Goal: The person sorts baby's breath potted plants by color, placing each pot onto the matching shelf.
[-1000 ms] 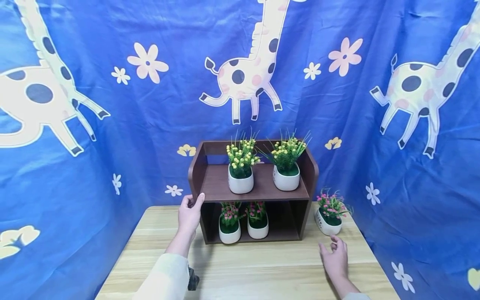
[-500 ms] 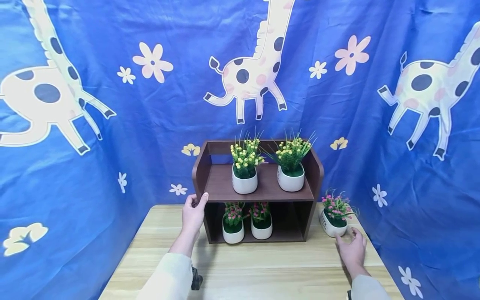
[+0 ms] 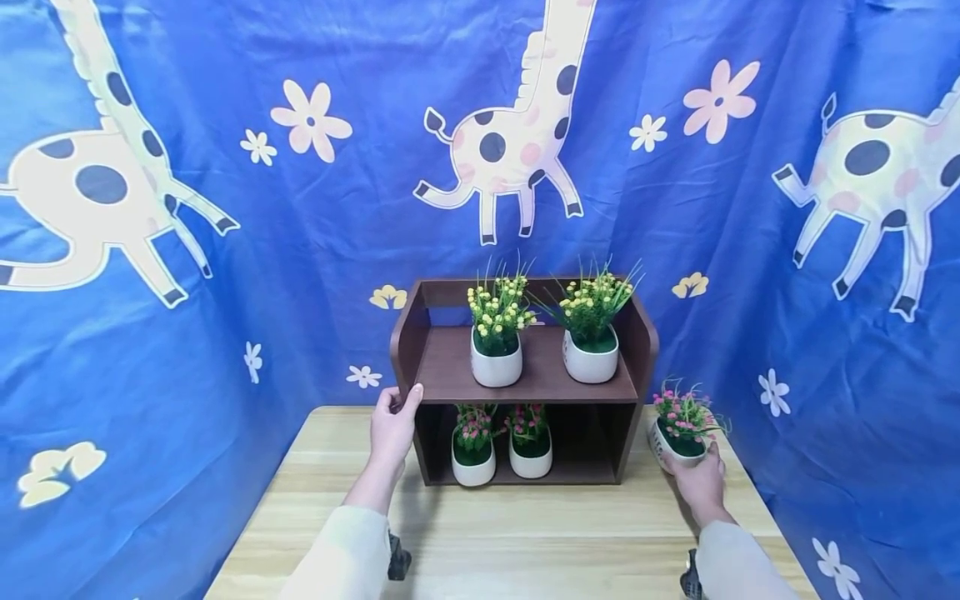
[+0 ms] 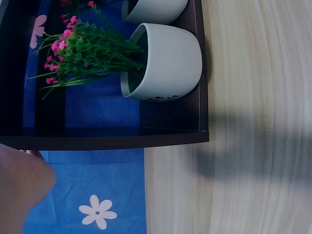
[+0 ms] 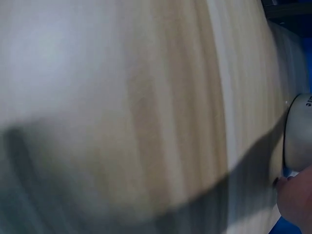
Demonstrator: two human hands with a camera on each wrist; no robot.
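Observation:
My left hand [image 3: 393, 427] grips the left side of a dark brown two-tier shelf [image 3: 450, 379], the thumb on its front edge. To the right of the shelf, my right hand [image 3: 699, 483] holds a white pot with pink flowers [image 3: 678, 425] at its near side, thumb and fingers about the pot. That pot stands on the table and shows partly in the right wrist view, as a white pot wall [image 5: 300, 136] beside the hand. Two white pots with yellow flowers, a left one [image 3: 497, 358] and a right one [image 3: 591, 354], stand on the upper tier.
In the lower tier stand two pink-flowered pots, one at the left [image 3: 473, 465] and one beside it [image 3: 531, 458]. The shelf rests on a light wooden table [image 3: 517, 533]. A blue curtain [image 3: 352, 217] with giraffes and flowers hangs behind and at both sides.
My right hand has moved forward and right to the pink-flowered pot and taken hold of it. My left hand keeps its grip on the shelf. The head view has shifted slightly.

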